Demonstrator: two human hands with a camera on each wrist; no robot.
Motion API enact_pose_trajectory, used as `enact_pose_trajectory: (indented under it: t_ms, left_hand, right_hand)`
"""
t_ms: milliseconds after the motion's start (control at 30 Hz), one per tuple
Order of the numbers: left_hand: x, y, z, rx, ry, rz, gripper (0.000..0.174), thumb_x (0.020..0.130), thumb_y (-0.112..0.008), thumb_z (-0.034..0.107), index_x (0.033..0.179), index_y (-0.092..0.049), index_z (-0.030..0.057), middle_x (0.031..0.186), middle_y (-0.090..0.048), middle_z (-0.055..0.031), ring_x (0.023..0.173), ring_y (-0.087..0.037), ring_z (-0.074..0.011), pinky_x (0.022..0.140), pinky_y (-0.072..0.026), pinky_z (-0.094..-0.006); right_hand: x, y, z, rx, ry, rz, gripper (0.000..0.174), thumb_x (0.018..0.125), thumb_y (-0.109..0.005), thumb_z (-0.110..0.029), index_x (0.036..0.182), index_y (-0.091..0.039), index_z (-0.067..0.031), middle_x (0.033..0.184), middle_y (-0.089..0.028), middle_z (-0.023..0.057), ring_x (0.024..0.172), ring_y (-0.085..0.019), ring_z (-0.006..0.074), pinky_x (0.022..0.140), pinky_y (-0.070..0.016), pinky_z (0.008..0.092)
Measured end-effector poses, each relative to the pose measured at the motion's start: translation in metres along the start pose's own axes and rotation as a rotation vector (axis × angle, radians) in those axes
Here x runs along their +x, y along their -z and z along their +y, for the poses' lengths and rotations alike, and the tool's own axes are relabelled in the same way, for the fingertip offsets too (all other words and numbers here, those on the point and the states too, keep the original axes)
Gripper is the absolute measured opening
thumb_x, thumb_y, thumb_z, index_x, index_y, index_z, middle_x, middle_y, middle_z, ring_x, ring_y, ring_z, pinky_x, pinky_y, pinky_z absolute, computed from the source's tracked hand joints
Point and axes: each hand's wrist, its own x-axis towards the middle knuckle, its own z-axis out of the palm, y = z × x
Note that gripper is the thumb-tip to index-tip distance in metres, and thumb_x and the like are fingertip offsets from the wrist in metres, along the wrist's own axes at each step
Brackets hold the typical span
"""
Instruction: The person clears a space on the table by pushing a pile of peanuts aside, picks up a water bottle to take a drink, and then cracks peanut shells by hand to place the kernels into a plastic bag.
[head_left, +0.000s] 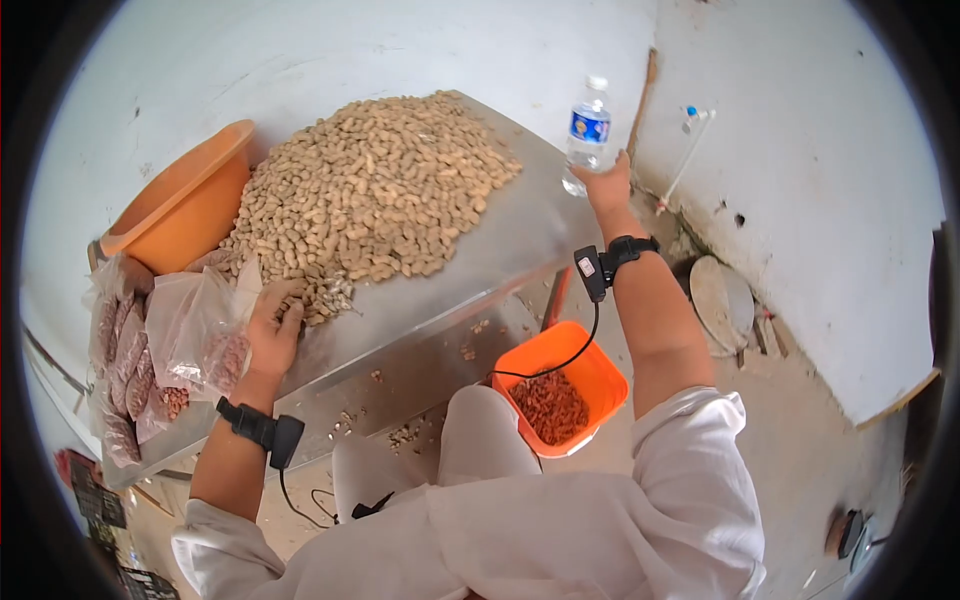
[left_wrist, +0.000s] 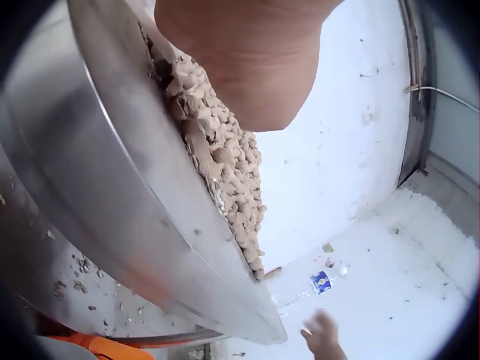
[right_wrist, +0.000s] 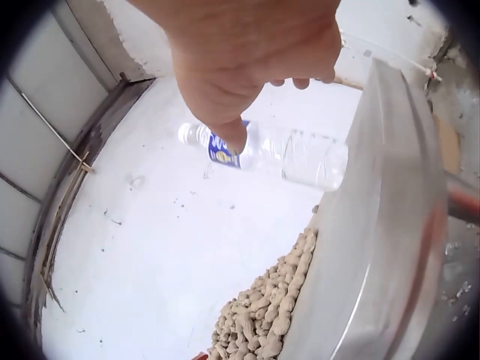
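A clear plastic water bottle [head_left: 590, 128] with a blue label stands upright near the far right corner of the metal table [head_left: 510, 255]. My right hand [head_left: 605, 182] is beside it, and in the right wrist view the thumb [right_wrist: 234, 136] overlaps the label. The left wrist view shows that hand with fingers spread, lower than the label. At the near edge of a large heap of unshelled peanuts [head_left: 375, 190] rests my left hand [head_left: 272, 330], its fingers loosely bent over the nearest pods. The left wrist view hides those fingertips.
Clear plastic bags [head_left: 190, 325] of shelled peanuts lie left of my left hand. An orange basin [head_left: 185, 205] leans behind them. Below the table edge, an orange bucket [head_left: 605, 375] holds reddish kernels. Walls border the table, and a round board [head_left: 722, 300] stands right.
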Motion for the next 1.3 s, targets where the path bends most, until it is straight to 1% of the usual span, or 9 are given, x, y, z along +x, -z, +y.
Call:
enact_pose_trajectory:
  t_ms: [100,300,500,567,633,733,867,1033,1300]
  left_hand:
    - [0.0,0.015,0.015,-0.09,0.054,-0.031,0.025,0.081,-0.056,0.004,0.106,-0.059,0.0022,0.106,-0.056,-0.0119,0.098,-0.054,-0.0245,0.087,-0.0415,-0.0311]
    - [-0.006,0.027,0.011,-0.241,0.082,-0.034,0.029,0.08,-0.06,0.003,0.109,-0.059,0.0018,0.105,-0.055,-0.0097,0.091,-0.053,-0.0166,0.08,-0.0423,-0.0271]
    - [0.025,0.024,0.033,-0.447,-0.024,-0.069,0.036,0.08,-0.064,0.006,0.115,-0.057,0.0044,0.095,-0.054,-0.0062,0.08,-0.051,-0.0132,0.069,-0.0432,-0.0253]
    - [0.039,0.025,0.06,-0.417,-0.131,-0.084,0.04,0.079,-0.065,0.006,0.118,-0.055,0.0056,0.093,-0.054,-0.0057,0.077,-0.051,-0.0135,0.066,-0.0434,-0.025]
    - [0.051,0.041,0.098,-0.362,-0.227,-0.111,0.044,0.079,-0.065,0.007,0.122,-0.053,0.0069,0.091,-0.055,-0.006,0.075,-0.051,-0.0146,0.063,-0.0436,-0.025]
    - [0.054,0.07,0.119,-0.27,-0.365,-0.242,0.049,0.079,-0.066,0.009,0.126,-0.05,0.008,0.09,-0.055,-0.0077,0.073,-0.052,-0.0184,0.063,-0.0445,-0.0276]
    - [0.044,0.097,0.115,-0.102,-0.337,-0.327,0.047,0.078,-0.068,0.013,0.121,-0.053,0.0045,0.086,-0.055,-0.0091,0.07,-0.053,-0.0195,0.063,-0.0443,-0.0294]
    - [0.036,0.121,0.11,0.018,-0.359,-0.431,0.04,0.077,-0.068,0.012,0.114,-0.056,0.0022,0.079,-0.058,-0.0095,0.066,-0.055,-0.0203,0.058,-0.0441,-0.0283]
    - [0.03,0.126,0.103,-0.084,-0.016,-0.413,0.038,0.078,-0.071,0.014,0.11,-0.057,0.0006,0.08,-0.061,-0.0088,0.063,-0.053,-0.0086,0.052,-0.041,-0.0234]
  right_hand:
    - [0.021,-0.026,0.0,-0.043,-0.06,0.028,0.107,0.052,-0.085,-0.03,0.134,-0.027,0.0063,0.13,-0.043,0.0242,0.123,-0.041,0.0335,0.102,-0.0347,0.0372]
    - [0.042,-0.054,0.024,0.171,-0.046,-0.166,0.072,0.055,-0.083,-0.025,0.113,-0.051,0.0042,0.104,-0.062,0.0184,0.096,-0.061,0.0272,0.085,-0.0469,0.035]
    - [-0.062,-0.009,-0.097,0.304,0.338,-0.644,0.05,0.061,-0.079,-0.016,0.104,-0.058,-0.0023,0.095,-0.066,0.0114,0.087,-0.062,0.0173,0.079,-0.0485,0.0306]
    - [-0.117,0.008,-0.149,0.491,0.236,-0.873,0.053,0.062,-0.078,-0.016,0.109,-0.056,-0.0037,0.099,-0.065,0.0104,0.089,-0.062,0.0177,0.081,-0.0483,0.0311]
    - [-0.157,0.012,-0.172,0.441,0.399,-0.982,0.057,0.062,-0.076,-0.014,0.114,-0.054,-0.0037,0.102,-0.063,0.0112,0.093,-0.061,0.0191,0.084,-0.0473,0.0316]
    - [-0.197,0.023,-0.2,0.52,0.347,-1.127,0.059,0.061,-0.075,-0.014,0.114,-0.053,-0.0036,0.1,-0.062,0.0126,0.093,-0.06,0.0232,0.084,-0.0466,0.0329]
    - [-0.213,0.019,-0.211,0.527,0.453,-1.257,0.055,0.058,-0.074,-0.016,0.108,-0.056,-0.0038,0.095,-0.061,0.0145,0.089,-0.059,0.0282,0.081,-0.0462,0.034]
    - [-0.223,0.018,-0.221,0.453,0.458,-1.397,0.05,0.057,-0.074,-0.017,0.102,-0.058,-0.0036,0.093,-0.061,0.0146,0.084,-0.059,0.0311,0.076,-0.0467,0.0354]
    - [-0.245,0.01,-0.231,0.411,0.511,-1.152,0.047,0.06,-0.073,-0.017,0.102,-0.057,-0.0038,0.093,-0.062,0.0144,0.085,-0.06,0.0307,0.076,-0.0472,0.0358]
